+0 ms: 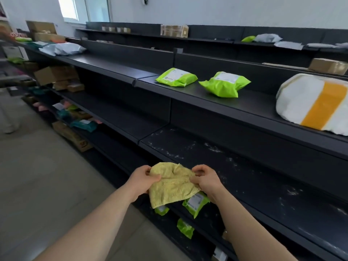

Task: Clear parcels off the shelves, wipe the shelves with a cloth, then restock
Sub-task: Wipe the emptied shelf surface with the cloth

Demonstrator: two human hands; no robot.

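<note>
Dark metal shelving runs from upper left to lower right beside a grey floor. Both forearms reach from the bottom edge to lower centre. Left hand and right hand each pinch the top edge of the cloth between thumb and curled fingers, holding it spread just in front of the middle shelf, whose matt surface carries white specks. Cloth: yellow terry, nubbly, creased, lower corner hanging free. On the upper shelf, centre right, lie a glossy green parcel, a second green parcel and a white-and-orange parcel.
</note>
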